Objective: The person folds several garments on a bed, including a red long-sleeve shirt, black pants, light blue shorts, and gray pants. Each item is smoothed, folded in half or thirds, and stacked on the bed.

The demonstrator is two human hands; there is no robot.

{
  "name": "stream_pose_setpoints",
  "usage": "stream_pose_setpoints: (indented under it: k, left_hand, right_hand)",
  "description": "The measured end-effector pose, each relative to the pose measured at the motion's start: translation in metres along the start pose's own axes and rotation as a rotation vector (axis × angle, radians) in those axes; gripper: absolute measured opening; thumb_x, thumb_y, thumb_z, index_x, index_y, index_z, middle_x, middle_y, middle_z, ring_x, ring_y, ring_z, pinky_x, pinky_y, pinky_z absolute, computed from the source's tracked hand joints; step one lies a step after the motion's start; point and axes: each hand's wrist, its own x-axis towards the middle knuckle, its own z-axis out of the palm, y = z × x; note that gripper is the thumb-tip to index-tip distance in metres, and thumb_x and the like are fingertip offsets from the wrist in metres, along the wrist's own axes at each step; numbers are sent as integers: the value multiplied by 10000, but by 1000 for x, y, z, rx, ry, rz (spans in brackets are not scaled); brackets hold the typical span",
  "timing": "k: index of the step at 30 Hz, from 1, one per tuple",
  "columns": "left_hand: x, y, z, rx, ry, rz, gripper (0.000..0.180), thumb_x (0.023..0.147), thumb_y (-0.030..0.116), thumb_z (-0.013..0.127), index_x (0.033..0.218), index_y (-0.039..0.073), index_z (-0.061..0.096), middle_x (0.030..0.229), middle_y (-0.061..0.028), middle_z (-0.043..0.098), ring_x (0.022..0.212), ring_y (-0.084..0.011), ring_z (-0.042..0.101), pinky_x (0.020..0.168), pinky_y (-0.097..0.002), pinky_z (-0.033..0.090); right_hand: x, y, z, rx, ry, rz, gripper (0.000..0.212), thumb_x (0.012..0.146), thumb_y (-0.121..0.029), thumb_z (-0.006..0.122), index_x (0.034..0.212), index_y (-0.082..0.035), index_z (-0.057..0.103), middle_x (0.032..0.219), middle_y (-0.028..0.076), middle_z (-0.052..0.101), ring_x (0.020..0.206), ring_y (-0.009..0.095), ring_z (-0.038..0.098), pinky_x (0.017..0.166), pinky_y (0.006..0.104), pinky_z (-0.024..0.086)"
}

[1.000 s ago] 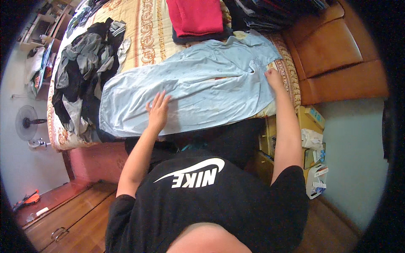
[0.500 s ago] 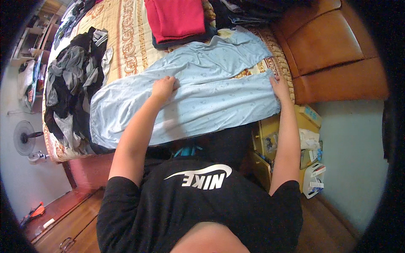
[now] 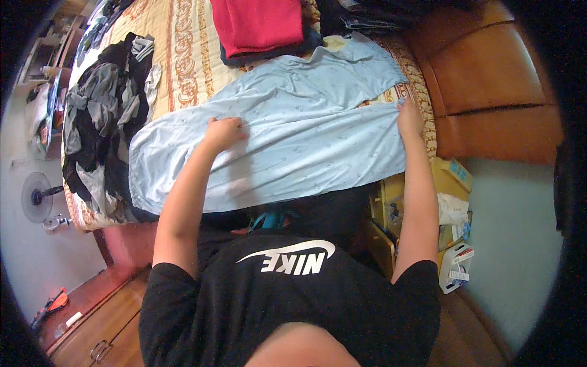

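Observation:
Light blue pajama pants (image 3: 306, 147) with a small print lie spread sideways across the bed, the two leg ends toward the right. My right hand (image 3: 409, 119) is closed on the hem of the nearer leg at the bed's right edge. Over the left part of the pants, my left hand (image 3: 224, 133) has its fingers curled against the cloth, closed on a bit of it. Between my two hands the fabric runs in long, fairly straight creases. The other leg fans out above, toward the far right.
Beyond the pants sits a folded red garment (image 3: 260, 27) on a dark one. Black and grey clothes (image 3: 104, 110) are heaped at the left. A brown leather headboard (image 3: 483, 67) borders the right, above an open yellow drawer unit (image 3: 385, 238). A fan (image 3: 38, 197) stands at left.
My left hand has slid left along the pants. My right hand has risen slightly and now grips the hem, pulling the nearer leg straighter. The view has shifted a little.

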Motion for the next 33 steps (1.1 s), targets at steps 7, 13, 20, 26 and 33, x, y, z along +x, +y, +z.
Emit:
stream_pose_setpoints:
  k: [7, 13, 20, 26, 33]
  left_hand:
    - [-19, -52, -2, -217, 50, -266, 222, 794, 276, 538, 911, 103, 611, 819, -122, 634, 829, -283, 594, 744, -396, 426]
    - [14, -115, -1, -21, 647, -263, 320, 776, 140, 517, 1093, 106, 541, 1146, -136, 520, 990, -296, 532, 779, -401, 447]
    - [58, -140, -9, -328, -17, -290, 212, 754, 183, 547, 910, 43, 578, 961, -173, 606, 830, -292, 600, 718, -374, 471]
    - [34, -108, -44, -338, -272, -63, 467, 770, 466, 590, 914, 23, 608, 860, -145, 633, 800, -291, 600, 702, -360, 460]
    - [46, -151, -30, -305, 158, -182, 259, 791, 308, 552, 875, 76, 631, 761, -160, 621, 723, -291, 604, 656, -380, 458]
  right_hand:
    - [-7, -33, -15, -108, 196, -56, 225, 802, -137, 540, 997, -32, 504, 1073, 165, 535, 984, 331, 518, 790, 432, 419]
    - [19, -103, -19, 29, 248, -330, 377, 743, -105, 586, 1100, -33, 492, 1176, 125, 473, 1110, 289, 433, 908, 410, 374]
    - [75, -174, 16, -73, 136, -744, 314, 830, -127, 444, 1138, -90, 494, 1144, 130, 496, 1086, 280, 464, 856, 423, 423]
    - [81, -183, 7, -268, -159, -518, 308, 790, -130, 458, 1089, -117, 526, 1019, 143, 533, 931, 318, 548, 743, 425, 471]
    - [94, -146, -4, -396, -46, -420, 214, 805, -153, 440, 942, -97, 594, 1081, 189, 507, 832, 339, 599, 689, 444, 492]
